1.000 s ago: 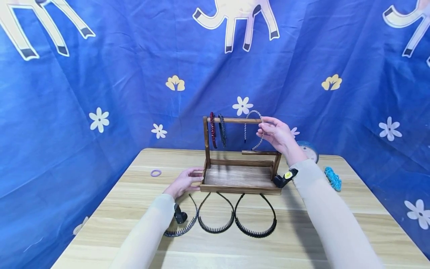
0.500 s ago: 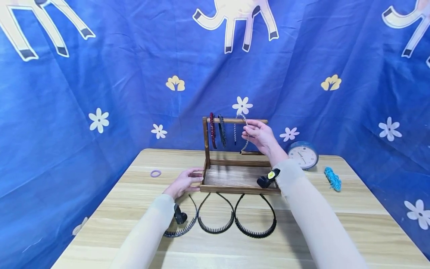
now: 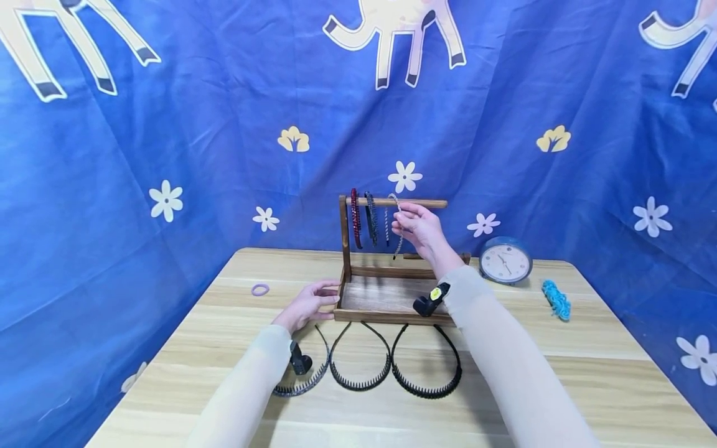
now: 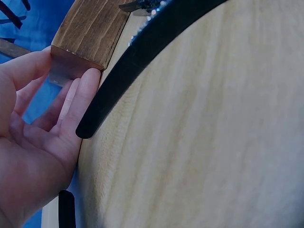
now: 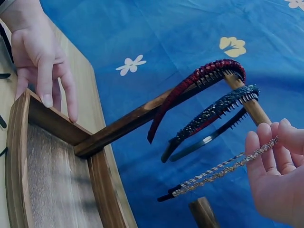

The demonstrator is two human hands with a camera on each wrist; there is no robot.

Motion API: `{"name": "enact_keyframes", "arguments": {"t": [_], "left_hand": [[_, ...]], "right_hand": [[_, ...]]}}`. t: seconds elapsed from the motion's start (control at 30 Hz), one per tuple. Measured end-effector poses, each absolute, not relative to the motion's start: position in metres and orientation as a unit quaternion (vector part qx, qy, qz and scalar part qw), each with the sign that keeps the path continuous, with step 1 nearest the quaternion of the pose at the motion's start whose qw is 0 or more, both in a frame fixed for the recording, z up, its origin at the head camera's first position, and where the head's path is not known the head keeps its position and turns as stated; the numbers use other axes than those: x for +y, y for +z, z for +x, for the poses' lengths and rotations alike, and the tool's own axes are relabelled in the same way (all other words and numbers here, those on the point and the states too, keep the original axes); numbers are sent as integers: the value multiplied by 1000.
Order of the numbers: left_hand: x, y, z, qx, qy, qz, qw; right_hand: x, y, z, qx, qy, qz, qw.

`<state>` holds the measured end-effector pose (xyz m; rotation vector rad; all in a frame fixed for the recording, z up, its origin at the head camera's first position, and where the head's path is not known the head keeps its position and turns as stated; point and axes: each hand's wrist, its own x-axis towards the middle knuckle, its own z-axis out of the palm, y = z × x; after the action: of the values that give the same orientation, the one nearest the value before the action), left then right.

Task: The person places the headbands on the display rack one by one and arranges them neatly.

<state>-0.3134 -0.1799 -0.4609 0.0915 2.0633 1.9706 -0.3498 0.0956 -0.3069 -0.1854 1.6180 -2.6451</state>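
My right hand (image 3: 421, 233) pinches a thin, silvery braided headband (image 5: 223, 168) between thumb and fingers. The headband's arch loops over the top bar (image 3: 428, 203) of a wooden rack, and its dark tips hang down. Left of it on the same bar hang a red sequined headband (image 5: 202, 80) and a dark blue-green glittery one (image 5: 213, 107), both with teeth. My left hand (image 3: 308, 305) rests its extended fingers against the left end of the rack's tray base (image 3: 403, 316). In the left wrist view, fingertips touch the wooden corner (image 4: 76, 61).
Three dark toothed headbands lie in front of the rack: a glittery one (image 3: 302, 390), a plain black one (image 3: 361, 386) and a thicker black one (image 3: 428, 393). A purple hair tie (image 3: 260, 289) lies left; a round clock (image 3: 505, 260) and a turquoise bundle (image 3: 556, 300) stand right.
My right hand has moved left along the top bar with the braided headband, bringing it closer to the hanging ones. The clock now shows fully. My left hand has stayed put.
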Motion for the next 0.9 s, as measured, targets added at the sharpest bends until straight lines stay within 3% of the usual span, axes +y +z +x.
{"name": "enact_keyframes", "arguments": {"t": [0.9], "left_hand": [[-179,-461,-316,721,677,26,145]], "right_hand": [[86,-310,-353,556,-829,-43,39]]}}
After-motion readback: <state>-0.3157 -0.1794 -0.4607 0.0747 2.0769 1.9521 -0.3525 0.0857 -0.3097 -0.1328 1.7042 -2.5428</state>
